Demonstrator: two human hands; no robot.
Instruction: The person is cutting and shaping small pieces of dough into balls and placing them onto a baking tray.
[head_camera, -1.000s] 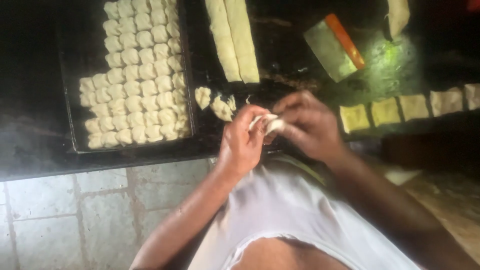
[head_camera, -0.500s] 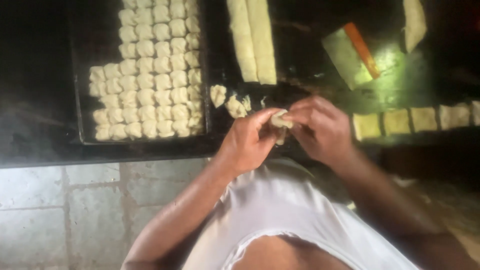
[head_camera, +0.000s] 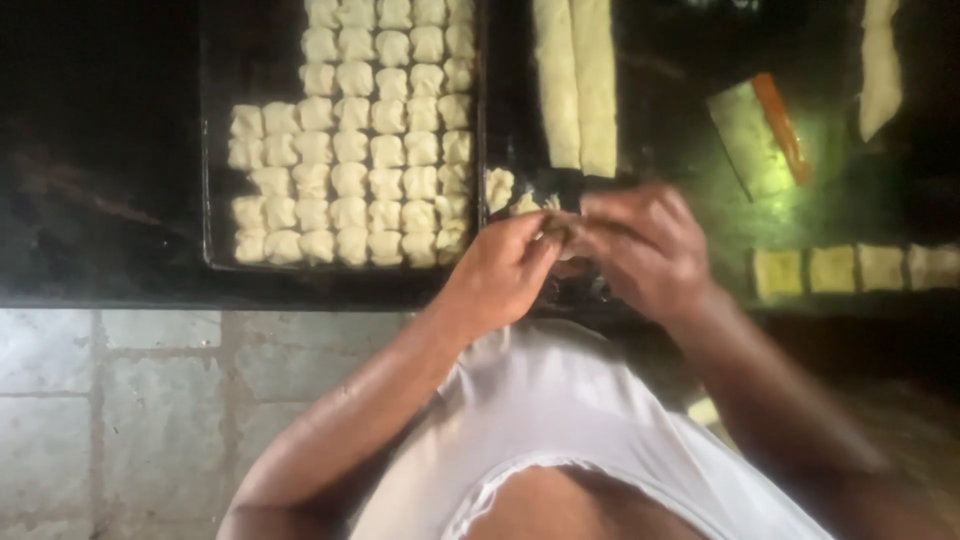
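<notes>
A small dough piece (head_camera: 562, 228) is pinched between the left hand (head_camera: 500, 272) and right hand (head_camera: 650, 250), fingers closed round it, just right of the baking tray (head_camera: 215, 190). Since a second ago, both hands have drawn closer together; shaping appears underway.

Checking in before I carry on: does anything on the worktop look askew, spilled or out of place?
Mostly tidy. The dough pieces on the tray sit in neat rows, but a few loose pieces lie off its right edge by the left hand. The scraper lies at a slant. Nothing looks spilled.
</notes>
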